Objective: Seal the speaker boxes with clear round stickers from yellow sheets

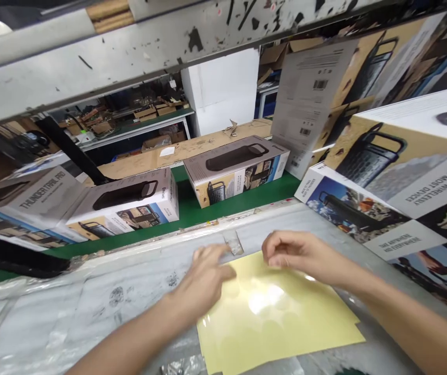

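Observation:
A glossy yellow sheet (281, 328) with faint round outlines and bright glare lies on the plastic-covered worktop (71, 307) in front of me. My left hand (205, 278) is over its left upper edge, somewhat blurred, with fingers stretched forward and the thumb apart; nothing shows in it. Above the sheet's far edge is my right hand (295, 255), its fingers curled and the thumb drawn in towards them. Whatever those fingertips may hold is too small or hidden to make out. A small clear piece of tape (233, 243) is on the worktop between the hands.
Printed speaker boxes (239, 166) stand along a green ledge (192, 205), with another box (125, 203) left of centre. Larger stacked boxes (403, 161) crowd the right side. A scuffed white beam (129, 57) crosses overhead, and a black post (75, 148) rises at left.

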`<control>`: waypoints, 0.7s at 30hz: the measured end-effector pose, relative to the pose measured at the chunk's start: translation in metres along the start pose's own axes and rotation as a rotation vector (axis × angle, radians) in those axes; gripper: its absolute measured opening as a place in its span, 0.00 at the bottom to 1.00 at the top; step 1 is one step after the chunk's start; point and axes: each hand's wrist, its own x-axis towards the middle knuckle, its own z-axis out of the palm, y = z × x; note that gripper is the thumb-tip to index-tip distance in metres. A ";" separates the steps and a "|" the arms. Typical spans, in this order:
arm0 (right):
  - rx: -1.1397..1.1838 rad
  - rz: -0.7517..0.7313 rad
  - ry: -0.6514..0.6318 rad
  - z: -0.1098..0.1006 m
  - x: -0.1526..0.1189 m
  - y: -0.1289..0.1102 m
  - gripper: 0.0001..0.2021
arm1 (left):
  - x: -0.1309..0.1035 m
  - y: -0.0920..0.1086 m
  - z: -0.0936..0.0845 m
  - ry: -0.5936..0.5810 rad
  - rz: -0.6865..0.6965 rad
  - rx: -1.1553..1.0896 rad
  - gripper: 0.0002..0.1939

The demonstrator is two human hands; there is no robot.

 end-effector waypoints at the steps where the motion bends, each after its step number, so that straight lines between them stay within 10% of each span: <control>1: -0.035 -0.013 0.059 -0.010 0.008 -0.001 0.18 | 0.024 -0.002 -0.010 0.069 -0.001 -0.016 0.19; 5: -0.223 -0.208 0.326 -0.045 0.049 0.001 0.17 | 0.144 -0.017 -0.039 0.333 -0.081 0.088 0.21; 9: -0.435 -0.363 0.463 -0.075 0.094 0.006 0.12 | 0.224 -0.039 -0.044 0.252 -0.264 0.226 0.34; 21: -0.906 -0.604 0.338 -0.104 0.169 0.015 0.10 | 0.210 -0.073 -0.042 0.232 -0.212 0.178 0.21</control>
